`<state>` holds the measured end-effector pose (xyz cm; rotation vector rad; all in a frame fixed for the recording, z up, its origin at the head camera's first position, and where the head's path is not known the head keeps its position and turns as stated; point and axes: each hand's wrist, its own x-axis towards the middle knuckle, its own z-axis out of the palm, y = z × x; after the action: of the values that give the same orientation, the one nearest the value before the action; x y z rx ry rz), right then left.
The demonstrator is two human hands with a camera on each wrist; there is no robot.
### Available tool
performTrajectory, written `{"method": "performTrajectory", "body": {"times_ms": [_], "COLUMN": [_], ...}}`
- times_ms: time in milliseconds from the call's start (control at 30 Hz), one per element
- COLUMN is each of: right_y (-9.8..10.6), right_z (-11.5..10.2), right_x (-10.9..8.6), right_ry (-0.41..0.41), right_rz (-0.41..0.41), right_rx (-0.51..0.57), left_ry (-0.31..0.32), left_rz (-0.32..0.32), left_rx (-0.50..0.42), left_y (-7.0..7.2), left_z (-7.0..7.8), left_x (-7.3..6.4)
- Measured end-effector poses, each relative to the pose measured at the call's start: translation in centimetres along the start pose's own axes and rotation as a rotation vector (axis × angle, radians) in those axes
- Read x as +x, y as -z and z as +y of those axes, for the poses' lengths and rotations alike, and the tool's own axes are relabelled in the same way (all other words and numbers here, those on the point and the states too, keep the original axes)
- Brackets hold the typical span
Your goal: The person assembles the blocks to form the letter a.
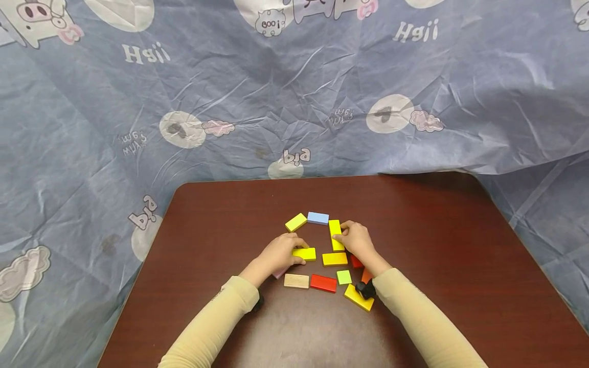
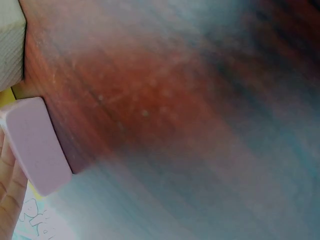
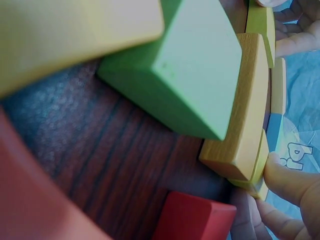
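In the head view my left hand (image 1: 276,253) pinches a yellow block (image 1: 307,254) between thumb and fingers, low over the table. A pink block (image 2: 39,145) stands beside its fingers in the left wrist view. My right hand (image 1: 359,240) grips a longer yellow block (image 1: 336,232) by its right side, thumb towards the near end. In the right wrist view the right thumb (image 3: 290,177) touches this block, partly hidden behind a darker yellow block (image 3: 240,110). A blue block (image 1: 318,218) and another yellow block (image 1: 296,222) lie just beyond the hands.
Nearer me lie a plain wooden block (image 1: 296,281), a red block (image 1: 323,283), a light green block (image 1: 343,277) and a yellow block (image 1: 358,298). Another red block (image 1: 356,261) and an orange block (image 1: 366,276) sit partly under the right wrist. A patterned cloth (image 1: 285,92) hangs behind the brown table (image 1: 221,214).
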<state>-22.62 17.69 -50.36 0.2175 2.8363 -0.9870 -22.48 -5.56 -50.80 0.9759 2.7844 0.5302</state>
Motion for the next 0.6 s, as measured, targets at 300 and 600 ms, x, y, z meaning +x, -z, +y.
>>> {"method": "performTrajectory", "body": {"times_ms": [300, 600], "right_y": [0.0, 0.1], "right_z": [0.0, 0.0], "right_x": [0.0, 0.0], "right_ry": [-0.001, -0.004], "right_rz": [0.0, 0.005], "right_rx": [0.008, 0.002], "left_ry": [0.031, -0.046], "left_rz": [-0.035, 0.003], "left_rx": [0.0, 0.085], "left_y": [0.3, -0.4], "left_z": [0.2, 2.2], "left_x": [-0.1, 0.7]}}
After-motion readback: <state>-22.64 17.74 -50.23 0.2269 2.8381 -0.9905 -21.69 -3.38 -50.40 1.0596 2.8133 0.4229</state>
